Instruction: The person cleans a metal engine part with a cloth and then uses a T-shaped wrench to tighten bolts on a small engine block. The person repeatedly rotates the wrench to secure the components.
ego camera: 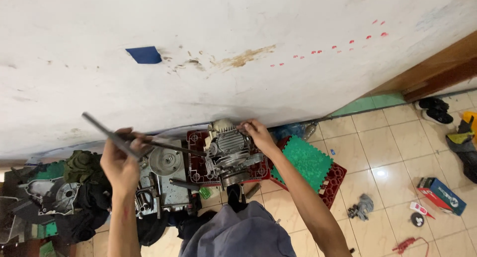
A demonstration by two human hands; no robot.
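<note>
Grey metal engine block (229, 155), finned, sits just below frame centre on a red plastic crate (196, 157) against the white wall (238, 48). Right hand (254, 132) rests on the block's upper right side, fingers curled over its top edge; grip partly hidden, can't tell how tight. Left hand (120, 160), centre-left, is closed round a T-handle wrench (134, 140): crossbar slants up toward upper left, long shaft runs right w/ its tip at the engine. Below the shaft a round silver disc (166, 160) lies among metal parts. Green foam mat (304, 162) lies on a second red crate, right of the block. Lower right of frame on the tiled floor (382, 157): blue-and-red box (442, 195), grey rag (361, 206). Dark cloths (84, 187) piled at lower left.
</note>
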